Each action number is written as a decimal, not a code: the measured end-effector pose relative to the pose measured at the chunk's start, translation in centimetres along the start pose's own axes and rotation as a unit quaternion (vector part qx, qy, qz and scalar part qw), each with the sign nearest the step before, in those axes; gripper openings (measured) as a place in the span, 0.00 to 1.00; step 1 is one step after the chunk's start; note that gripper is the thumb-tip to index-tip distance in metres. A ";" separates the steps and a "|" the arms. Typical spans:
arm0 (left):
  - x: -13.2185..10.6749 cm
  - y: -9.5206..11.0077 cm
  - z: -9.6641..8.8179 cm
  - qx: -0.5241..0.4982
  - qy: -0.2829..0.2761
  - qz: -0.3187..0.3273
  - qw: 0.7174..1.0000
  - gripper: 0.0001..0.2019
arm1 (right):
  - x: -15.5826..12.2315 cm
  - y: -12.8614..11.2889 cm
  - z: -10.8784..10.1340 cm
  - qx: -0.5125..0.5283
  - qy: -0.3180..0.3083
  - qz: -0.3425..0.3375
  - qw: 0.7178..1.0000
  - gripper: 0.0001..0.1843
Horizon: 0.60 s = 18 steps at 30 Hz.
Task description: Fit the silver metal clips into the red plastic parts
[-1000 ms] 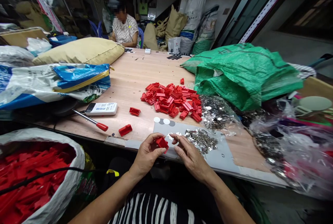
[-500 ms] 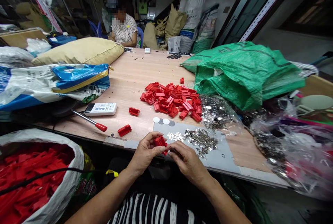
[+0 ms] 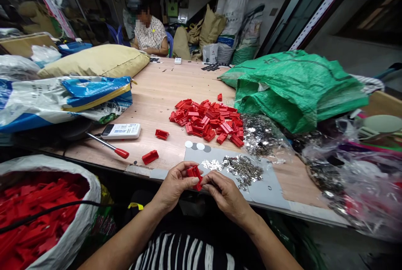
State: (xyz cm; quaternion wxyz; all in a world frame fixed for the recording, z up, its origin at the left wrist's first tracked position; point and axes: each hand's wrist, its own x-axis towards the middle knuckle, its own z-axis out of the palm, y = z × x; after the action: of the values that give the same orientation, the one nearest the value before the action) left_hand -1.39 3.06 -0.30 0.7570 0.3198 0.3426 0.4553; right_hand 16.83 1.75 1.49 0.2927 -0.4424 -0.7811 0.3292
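Observation:
Held between thumb and fingers of my left hand [image 3: 176,184] is a red plastic housing [image 3: 194,173], hollow and box-shaped, near the table's front edge. My right hand [image 3: 223,190] is closed in a pinch at the housing's right side; whatever its fingertips hold is too small or hidden to make out. Just beyond the hands, small bright metal pieces [image 3: 212,164] and a pile of duller metal clips [image 3: 243,170] lie on a grey sheet [image 3: 270,184]. Farther back spreads a heap of red plastic housings [image 3: 207,119], with two single ones [image 3: 150,157] to the left.
A white sack [image 3: 91,219] of red parts stands at lower left. On the table are a red-handled tool [image 3: 121,153], a white device [image 3: 125,131] and a green woven bag [image 3: 298,86]. Plastic bags [image 3: 354,178] crowd the right. Another person [image 3: 150,35] sits across the table.
The red housing has tilted slightly in my left fingers, showing more of its hollow side. My right hand stays pinched beside it. The person opposite has shifted a little.

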 end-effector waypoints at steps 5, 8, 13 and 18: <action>-0.1 0.4 0.2 -0.020 0.000 -0.016 1.000 0.21 | -0.1 0.3 0.3 0.000 0.020 -0.015 1.000 0.07; -0.1 0.5 0.2 -0.035 -0.005 -0.021 0.999 0.21 | -0.1 0.3 0.4 -0.006 0.036 -0.041 0.999 0.06; -0.2 0.5 0.2 -0.043 -0.005 -0.028 0.999 0.20 | -0.1 0.4 0.5 -0.011 0.043 -0.103 0.994 0.07; -0.2 0.3 0.1 -0.031 -0.014 -0.012 0.999 0.21 | -0.3 0.3 0.3 0.007 0.021 -0.087 0.996 0.08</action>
State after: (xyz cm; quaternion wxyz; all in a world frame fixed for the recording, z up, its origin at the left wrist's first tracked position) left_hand -1.48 3.02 0.07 0.7769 0.2980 0.3216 0.4519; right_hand 16.89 1.52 1.00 0.3396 -0.3773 -0.8080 0.2989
